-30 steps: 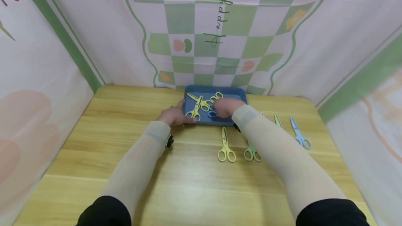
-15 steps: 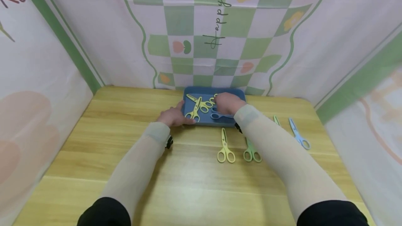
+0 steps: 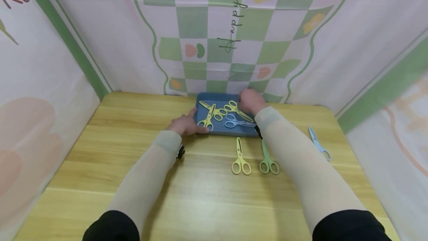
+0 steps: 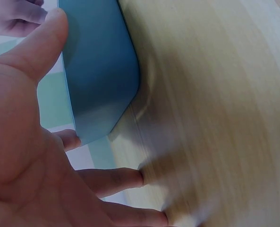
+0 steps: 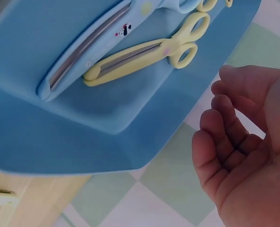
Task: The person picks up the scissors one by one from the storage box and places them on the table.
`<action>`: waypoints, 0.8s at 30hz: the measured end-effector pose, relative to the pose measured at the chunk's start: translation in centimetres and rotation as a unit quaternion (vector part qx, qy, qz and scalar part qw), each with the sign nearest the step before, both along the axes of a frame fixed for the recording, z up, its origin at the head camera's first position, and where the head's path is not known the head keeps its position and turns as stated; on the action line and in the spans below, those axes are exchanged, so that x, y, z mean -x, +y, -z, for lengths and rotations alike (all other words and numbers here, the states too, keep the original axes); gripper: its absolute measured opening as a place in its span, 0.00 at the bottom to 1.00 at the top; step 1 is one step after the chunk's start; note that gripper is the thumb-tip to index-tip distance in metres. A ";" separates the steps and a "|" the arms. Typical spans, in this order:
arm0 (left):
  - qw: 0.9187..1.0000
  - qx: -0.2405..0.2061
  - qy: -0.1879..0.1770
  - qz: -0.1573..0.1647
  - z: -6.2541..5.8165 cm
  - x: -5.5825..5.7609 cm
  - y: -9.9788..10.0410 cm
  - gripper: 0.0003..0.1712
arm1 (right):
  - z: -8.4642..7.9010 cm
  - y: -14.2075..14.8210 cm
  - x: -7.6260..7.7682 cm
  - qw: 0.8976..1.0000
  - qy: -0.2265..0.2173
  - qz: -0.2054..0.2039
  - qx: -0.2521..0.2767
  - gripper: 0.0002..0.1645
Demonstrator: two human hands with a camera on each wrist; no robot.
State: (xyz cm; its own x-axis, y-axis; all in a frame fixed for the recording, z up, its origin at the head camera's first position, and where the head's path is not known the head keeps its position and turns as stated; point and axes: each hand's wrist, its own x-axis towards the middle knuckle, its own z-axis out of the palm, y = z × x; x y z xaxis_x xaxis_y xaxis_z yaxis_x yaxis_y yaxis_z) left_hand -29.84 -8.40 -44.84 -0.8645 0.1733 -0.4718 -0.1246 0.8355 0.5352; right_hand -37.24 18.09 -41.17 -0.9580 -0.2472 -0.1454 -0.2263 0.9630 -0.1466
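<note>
A blue tray [image 3: 217, 133] stands at the table's back edge. Inside it lie several scissors: crossed yellow scissors [image 3: 206, 119] at the left, yellow scissors [image 3: 241, 113] at the right and blue scissors [image 3: 239, 123] just in front of those. My left hand [image 3: 185, 124] touches the tray's left front corner, its thumb at the rim and its other fingers spread, as the left wrist view shows. Over the tray's back right corner is my right hand [image 3: 252, 100]. In the right wrist view its fingers [image 5: 213, 125] are loosely bent, with nothing held, beside the tray wall [image 5: 196, 80].
On the wooden table [image 3: 200, 196] in front of the tray lie yellow scissors [image 3: 240, 159] and green scissors [image 3: 267, 161]. Light blue scissors [image 3: 317, 142] lie farther right, partly behind my right sleeve. A patterned curtain [image 3: 222, 25] hangs behind the table.
My right hand has left the scissors in the tray and moved back and right. The blue and right yellow scissors there now show more fully. My left hand keeps its place.
</note>
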 end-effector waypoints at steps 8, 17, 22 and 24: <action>1.000 -0.004 0.008 0.000 0.3 0.1 0.0 0.68 | 0.5 -0.8 0.5 1.000 0.000 -0.018 -0.006 0.11; 1.000 -0.007 0.003 0.004 0.1 0.2 0.1 0.68 | 1.3 -3.1 0.2 0.999 -0.029 -0.044 -0.006 0.14; 1.000 -0.003 0.013 0.016 0.0 0.1 -0.1 0.68 | 1.5 -5.2 -0.2 0.996 -0.071 -0.046 0.006 0.21; 1.000 0.000 0.016 0.022 0.0 0.1 -0.1 0.68 | 1.5 -6.0 -0.4 0.995 -0.092 -0.037 0.020 0.23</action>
